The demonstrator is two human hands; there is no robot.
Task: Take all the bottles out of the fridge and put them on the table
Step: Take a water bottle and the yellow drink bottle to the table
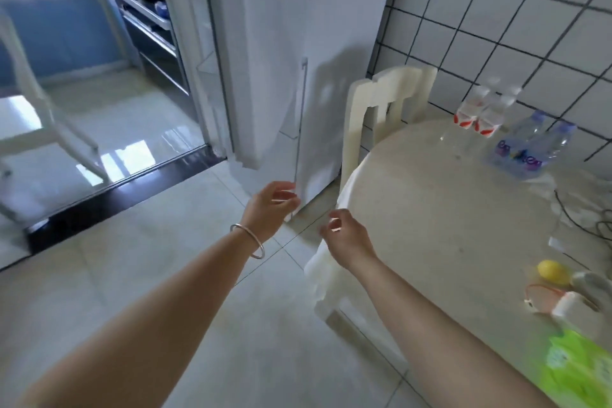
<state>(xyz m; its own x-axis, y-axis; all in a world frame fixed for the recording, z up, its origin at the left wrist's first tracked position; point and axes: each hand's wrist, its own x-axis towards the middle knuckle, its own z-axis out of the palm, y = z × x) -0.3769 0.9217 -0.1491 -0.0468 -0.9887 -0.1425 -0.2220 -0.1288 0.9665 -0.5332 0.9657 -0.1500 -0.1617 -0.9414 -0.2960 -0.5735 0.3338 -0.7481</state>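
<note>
Standing here watching: both arms are stretched out toward the fridge (298,43), which is a tall white thing with its long axis straight up and its door shut. There's a thin vertical handle (300,119) running down the door edge.

The left hand (271,205) is right at the bottom corner of that door, fingers loosely curled, and it's got nothing in its grip as far as I can see. Whether the fingertips actually touch the door edge, can't tell, it's blurry. There's a silver bangle (249,241) on that wrist. The right hand (347,235) hangs a bit lower and to the right, in front of the counter (430,209) edge, fingers also half curled and relaxed, grip empty.

Bottles: four are on the counter at the far side by the tiled wall (496,26), all standing upright, caps up. Two red-label bottles (477,113) sit side by side nearest the wall, and two blue-cap bottles (530,146) just to their right, pretty much touching each other.

Other stuff: a cream chair (384,103) tucked between fridge and counter, a lemon (553,272) near the right edge of the counter, a green pack (576,371) closer to me, and a black cable (576,215) snaking along the right side.
</note>
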